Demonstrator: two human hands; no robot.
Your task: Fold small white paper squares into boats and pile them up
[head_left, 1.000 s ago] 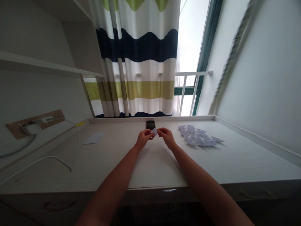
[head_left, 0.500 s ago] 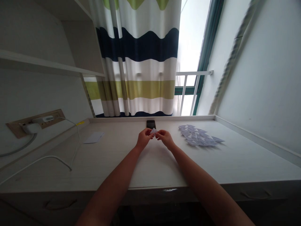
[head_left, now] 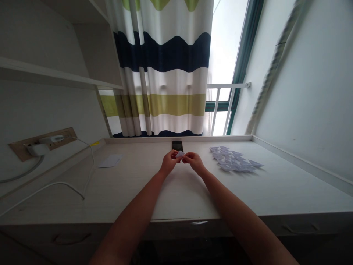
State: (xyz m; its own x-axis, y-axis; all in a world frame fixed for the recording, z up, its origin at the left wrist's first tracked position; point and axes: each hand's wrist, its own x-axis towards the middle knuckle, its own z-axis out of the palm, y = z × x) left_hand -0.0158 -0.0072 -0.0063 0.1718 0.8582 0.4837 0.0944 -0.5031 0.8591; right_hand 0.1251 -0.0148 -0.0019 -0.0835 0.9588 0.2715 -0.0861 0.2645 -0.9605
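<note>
A small piece of folded white paper (head_left: 180, 154) is held up between my two hands, just in front of a dark phone (head_left: 177, 145). My left hand (head_left: 169, 161) pinches its left side between thumb and fingers. On the other side, my right hand (head_left: 193, 161) grips the lower right edge with its fingertips. The fingers partly cover the paper, so its full shape is hidden. To the right lies a pile of several folded white paper pieces (head_left: 234, 160) with pointed ends.
On the left of the white desk (head_left: 132, 195) lies a flat stack of white paper (head_left: 110, 161). A white cable (head_left: 82, 193) runs across the desk from the wall socket (head_left: 42, 143). Behind the desk's raised back edge hangs a striped curtain (head_left: 176, 81).
The folded paper has tilted between my fingers; its upright point now shows as a slanted, squarer face. Both hands stay in nearly the same place.
</note>
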